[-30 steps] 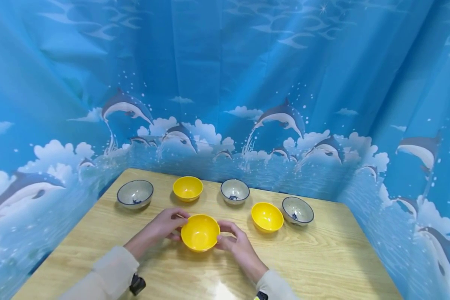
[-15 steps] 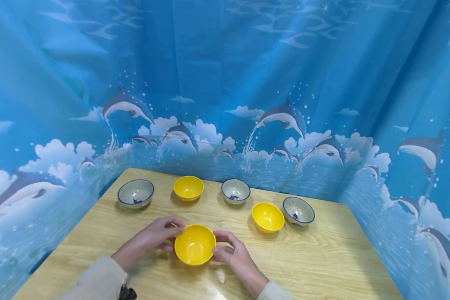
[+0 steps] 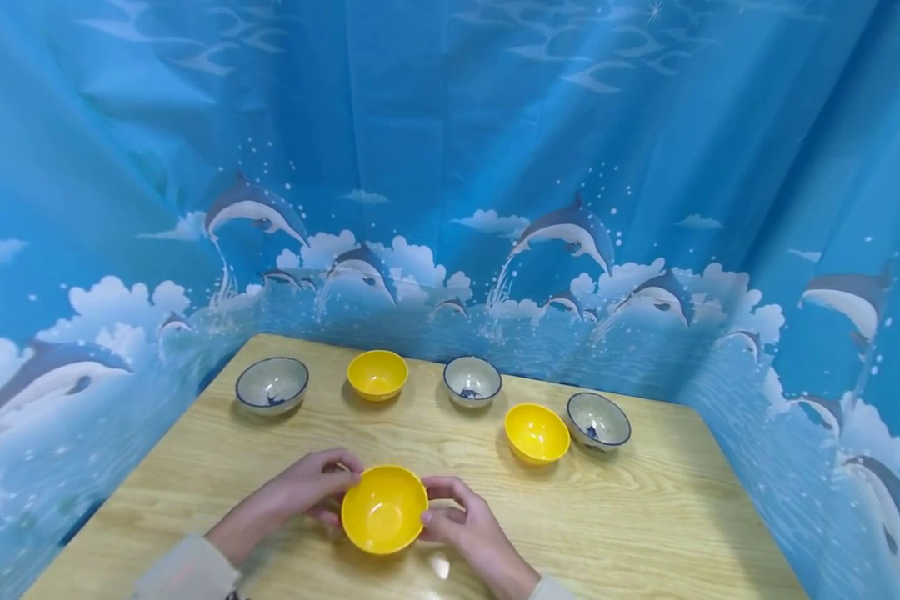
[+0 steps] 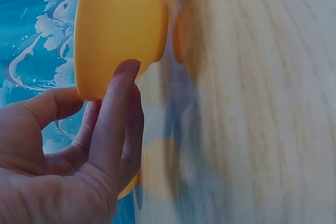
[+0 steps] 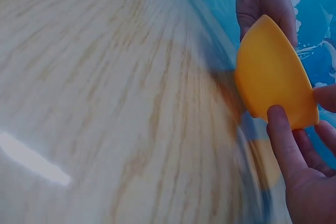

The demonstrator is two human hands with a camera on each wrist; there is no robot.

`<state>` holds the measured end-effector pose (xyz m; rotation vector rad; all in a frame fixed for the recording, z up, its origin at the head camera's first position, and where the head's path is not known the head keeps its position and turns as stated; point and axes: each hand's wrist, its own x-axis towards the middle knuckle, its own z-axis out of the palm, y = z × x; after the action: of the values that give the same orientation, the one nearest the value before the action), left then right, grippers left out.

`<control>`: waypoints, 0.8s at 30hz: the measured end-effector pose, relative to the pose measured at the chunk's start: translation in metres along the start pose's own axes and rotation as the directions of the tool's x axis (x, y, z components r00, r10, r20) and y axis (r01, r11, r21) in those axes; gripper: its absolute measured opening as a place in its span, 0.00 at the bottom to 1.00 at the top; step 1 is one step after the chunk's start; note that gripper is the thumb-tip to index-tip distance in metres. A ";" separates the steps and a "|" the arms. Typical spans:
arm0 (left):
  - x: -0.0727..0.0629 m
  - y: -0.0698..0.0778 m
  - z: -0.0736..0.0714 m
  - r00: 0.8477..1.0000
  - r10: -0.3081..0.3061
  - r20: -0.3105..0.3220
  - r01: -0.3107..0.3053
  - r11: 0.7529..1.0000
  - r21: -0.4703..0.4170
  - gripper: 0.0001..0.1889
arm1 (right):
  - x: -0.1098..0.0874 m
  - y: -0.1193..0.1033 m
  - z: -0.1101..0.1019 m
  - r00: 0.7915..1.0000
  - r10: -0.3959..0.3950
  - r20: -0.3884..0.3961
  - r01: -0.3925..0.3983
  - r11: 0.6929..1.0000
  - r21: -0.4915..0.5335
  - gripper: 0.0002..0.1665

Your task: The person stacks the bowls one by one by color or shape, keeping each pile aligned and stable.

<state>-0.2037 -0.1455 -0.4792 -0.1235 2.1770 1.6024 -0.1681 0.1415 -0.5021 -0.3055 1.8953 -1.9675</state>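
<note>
Between my two hands is a yellow bowl (image 3: pixel 385 510), its mouth facing up in the head view. My left hand (image 3: pixel 307 487) pinches the bowl's left side, thumb at the rim and fingers against the outer wall. On the opposite side, my right hand (image 3: pixel 468 525) grips it the same way. The left wrist view shows the yellow bowl (image 4: pixel 118 30) from the side, held just above the wood surface, a gap under its foot. In the right wrist view the bowl (image 5: pixel 273 77) has fingers on its outer wall, with the other hand (image 5: pixel 265 1) beyond it.
Along the back of the wooden table (image 3: pixel 645 517) stand a grey bowl (image 3: pixel 272 386), a yellow bowl (image 3: pixel 377 375) and another grey bowl (image 3: pixel 472 382). Farther right, a yellow bowl (image 3: pixel 537 434) stands close to a blue-rimmed grey bowl (image 3: pixel 598 421). A dolphin-print curtain (image 3: pixel 450 167) surrounds the table.
Both hands have carried the yellow bowl toward the near edge and slightly left, keeping their grip on it. The other bowls have stayed in place.
</note>
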 end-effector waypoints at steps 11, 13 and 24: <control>-0.006 -0.007 -0.001 0.999 -0.016 0.039 0.016 1.000 -0.003 0.18 | -0.003 0.004 0.003 0.999 0.052 0.006 -0.052 0.998 -0.031 0.32; -0.007 -0.009 -0.002 0.999 -0.009 0.054 0.009 1.000 -0.009 0.19 | -0.003 0.005 0.004 0.999 0.038 0.012 -0.038 0.999 -0.031 0.33; -0.006 -0.015 -0.006 0.996 0.007 0.089 -0.004 0.999 -0.043 0.20 | -0.003 0.005 0.006 0.999 0.043 0.004 -0.042 0.999 -0.031 0.32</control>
<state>-0.1953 -0.1571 -0.4889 -0.0577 2.0782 1.6262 -0.1627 0.1376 -0.5064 -0.2761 1.9150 -1.9099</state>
